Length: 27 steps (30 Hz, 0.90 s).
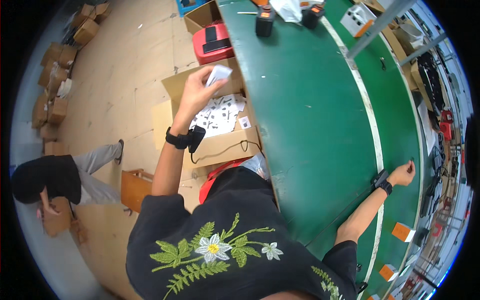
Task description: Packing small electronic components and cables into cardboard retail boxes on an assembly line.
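Observation:
My left hand (196, 92) is closed on a small white item (219, 75), a flat box or folded card; I cannot tell which. It is held above an open cardboard box (215, 150). Many white printed pieces (220, 112) lie heaped in that box, some with dark shapes on them. Far to the right, over the green table (310, 125), my right hand (402, 174) is closed with its fingertips together. Whatever it may pinch is too small to make out. Each wrist wears a black strap with a dark device.
A red stool (199, 46) bearing black flat objects stands beyond the box. Dark bottles (264, 22) sit at the table's far end. Orange-and-white boxes (402, 232) line its right side. At left, a person (55, 175) bends near a wooden stool (136, 187).

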Each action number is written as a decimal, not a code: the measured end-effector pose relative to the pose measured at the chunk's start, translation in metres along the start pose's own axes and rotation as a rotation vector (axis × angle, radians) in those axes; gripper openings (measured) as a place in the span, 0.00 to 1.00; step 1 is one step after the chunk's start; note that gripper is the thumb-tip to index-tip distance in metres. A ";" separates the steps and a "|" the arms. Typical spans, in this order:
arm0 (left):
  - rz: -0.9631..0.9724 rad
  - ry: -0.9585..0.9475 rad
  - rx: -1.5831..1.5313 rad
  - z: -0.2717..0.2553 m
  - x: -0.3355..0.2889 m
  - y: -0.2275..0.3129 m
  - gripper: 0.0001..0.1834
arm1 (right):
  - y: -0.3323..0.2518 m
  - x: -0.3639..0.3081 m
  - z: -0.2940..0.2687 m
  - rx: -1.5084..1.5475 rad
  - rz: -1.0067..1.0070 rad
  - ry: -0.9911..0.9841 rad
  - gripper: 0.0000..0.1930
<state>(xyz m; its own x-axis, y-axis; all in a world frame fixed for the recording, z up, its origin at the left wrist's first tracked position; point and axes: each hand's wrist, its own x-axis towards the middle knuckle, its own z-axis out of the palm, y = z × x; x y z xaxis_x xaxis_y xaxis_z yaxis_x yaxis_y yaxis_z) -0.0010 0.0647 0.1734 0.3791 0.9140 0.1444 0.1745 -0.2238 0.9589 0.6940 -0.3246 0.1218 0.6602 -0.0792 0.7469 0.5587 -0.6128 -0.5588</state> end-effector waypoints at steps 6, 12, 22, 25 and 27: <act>-0.154 0.152 0.151 -0.067 -0.020 -0.226 0.29 | -0.084 -0.037 -0.017 0.185 0.049 -0.001 0.09; 0.228 0.544 0.005 0.028 0.046 -0.089 0.23 | -0.130 -0.004 -0.119 0.420 0.067 0.049 0.13; 0.826 -0.595 -0.014 0.220 0.017 0.164 0.25 | -0.174 0.039 -0.236 1.183 0.244 0.064 0.25; 0.641 -0.710 -0.005 0.308 0.061 0.164 0.36 | -0.192 0.031 -0.254 1.167 0.262 0.095 0.27; 0.694 -0.571 0.061 0.376 0.113 0.151 0.44 | -0.201 0.032 -0.274 1.204 0.273 0.047 0.28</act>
<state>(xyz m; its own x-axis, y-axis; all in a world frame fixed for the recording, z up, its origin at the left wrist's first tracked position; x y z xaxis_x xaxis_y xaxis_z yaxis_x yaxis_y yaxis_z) 0.4096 0.0071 0.2430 0.8081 0.2630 0.5270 -0.2202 -0.6950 0.6845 0.4655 -0.4195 0.3573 0.8228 -0.1346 0.5521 0.5279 0.5405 -0.6551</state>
